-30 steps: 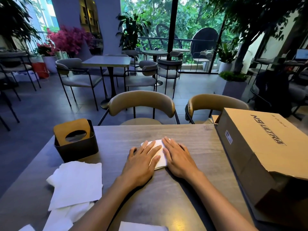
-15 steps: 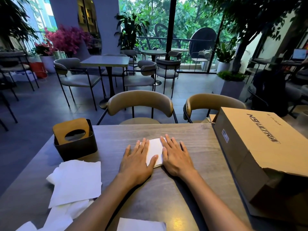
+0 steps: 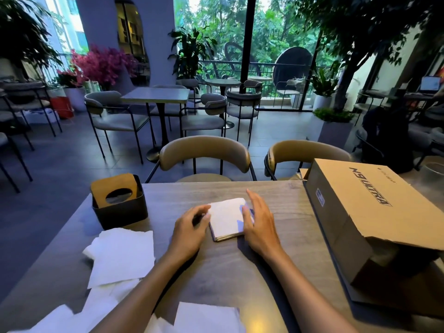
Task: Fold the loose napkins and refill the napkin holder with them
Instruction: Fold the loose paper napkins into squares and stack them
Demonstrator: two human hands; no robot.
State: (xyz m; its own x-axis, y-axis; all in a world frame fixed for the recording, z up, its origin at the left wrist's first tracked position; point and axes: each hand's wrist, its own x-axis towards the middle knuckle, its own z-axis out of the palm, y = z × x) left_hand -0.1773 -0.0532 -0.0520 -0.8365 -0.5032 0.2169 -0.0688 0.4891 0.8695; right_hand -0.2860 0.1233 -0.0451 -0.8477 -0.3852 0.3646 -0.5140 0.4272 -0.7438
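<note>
A: From the head view, the folded napkin lies mid-table between both hands; left hand pinches its left edge, right hand rests flat-fingered on its right side. Square the edges before lifting.

B: And the napkin holder?

A: Just left, behind the loose napkins; seems empty, though its slot is dim

Bare forearms (no sleeves), each grip ungloved.
</note>
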